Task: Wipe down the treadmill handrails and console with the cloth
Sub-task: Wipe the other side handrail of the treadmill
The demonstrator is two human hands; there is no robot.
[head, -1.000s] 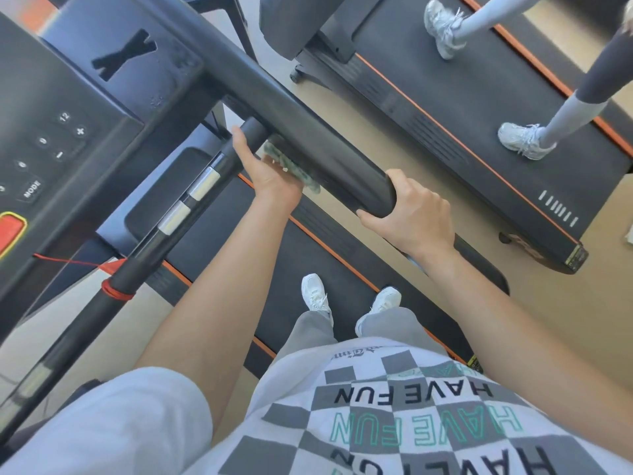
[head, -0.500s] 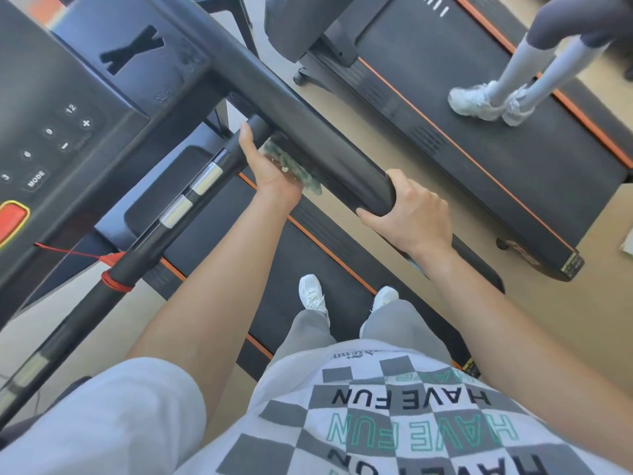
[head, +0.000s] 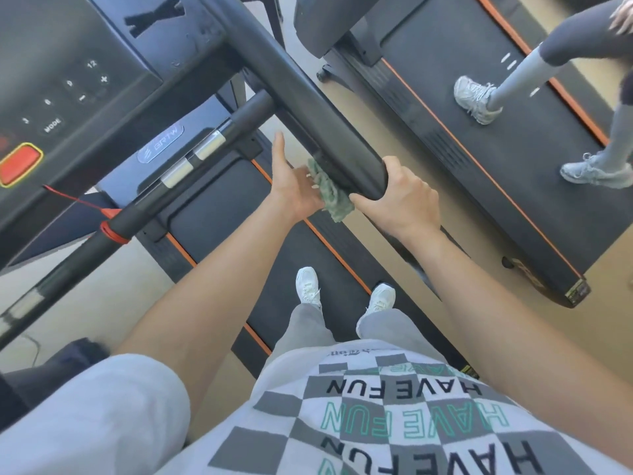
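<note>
I am standing on a treadmill, white shoes on its black belt. A second treadmill runs alongside on the right, with another person's legs on it. The console fills the upper left, and the thick black handrail slants down from it toward me. A thinner crossbar with silver patches lies lower left. My right hand is clamped round the handrail's near end, fingers over the top and thumb beneath. My left hand presses the green cloth against the rail's inner side just beside the right hand; its thumb sticks out straight and its fingers fold into the bunched cloth. A red button sits on the console's left edge.
</note>
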